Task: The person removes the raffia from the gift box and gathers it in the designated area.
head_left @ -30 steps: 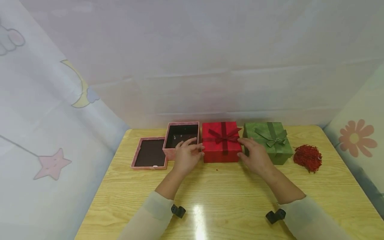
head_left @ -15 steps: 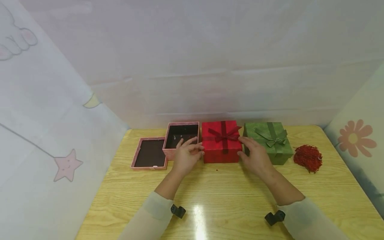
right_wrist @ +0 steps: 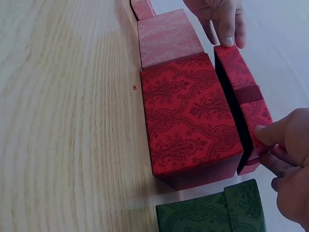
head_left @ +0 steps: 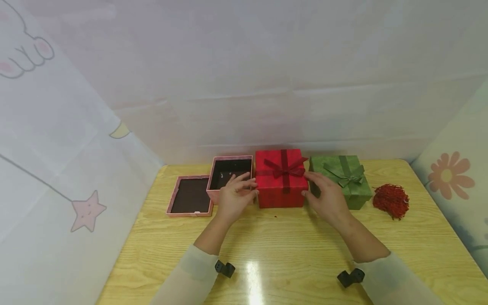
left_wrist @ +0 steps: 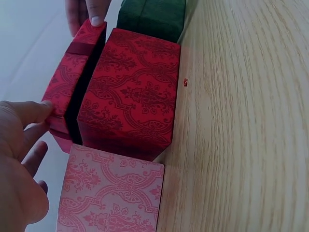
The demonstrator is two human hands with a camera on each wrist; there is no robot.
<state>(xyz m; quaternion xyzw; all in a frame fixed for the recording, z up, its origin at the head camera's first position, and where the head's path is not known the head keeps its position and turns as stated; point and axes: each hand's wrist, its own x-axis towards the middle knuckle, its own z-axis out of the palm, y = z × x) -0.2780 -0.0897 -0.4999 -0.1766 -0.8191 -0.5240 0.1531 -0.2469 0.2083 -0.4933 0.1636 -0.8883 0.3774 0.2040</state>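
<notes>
A red patterned gift box (left_wrist: 133, 87) stands on the table, and its lid (right_wrist: 244, 87) is raised off it, with a dark gap between the two. Dark red ribbon and a bow (head_left: 287, 170) dress the lid's top. My left hand (head_left: 233, 199) pinches the lid at its left side, thumb on the front corner. On the opposite side my right hand (head_left: 329, 201) pinches it too, thumb in front and fingers behind. Both wrist views show the lid slightly tilted above the box. What lies inside the red box is hidden.
Left of the red box stands an uncovered pink box (head_left: 214, 196) with a dark inside, its pink lid (head_left: 184, 214) lying upturned beside it. A green box (head_left: 358, 198) with a bow and a heap of red paper shreds (head_left: 391, 201) are at the right. A curtain (head_left: 244, 106) hangs behind.
The red lid has risen from the box between both hands, and a gap has appeared beneath it in the wrist views. The other boxes have stayed in place.
</notes>
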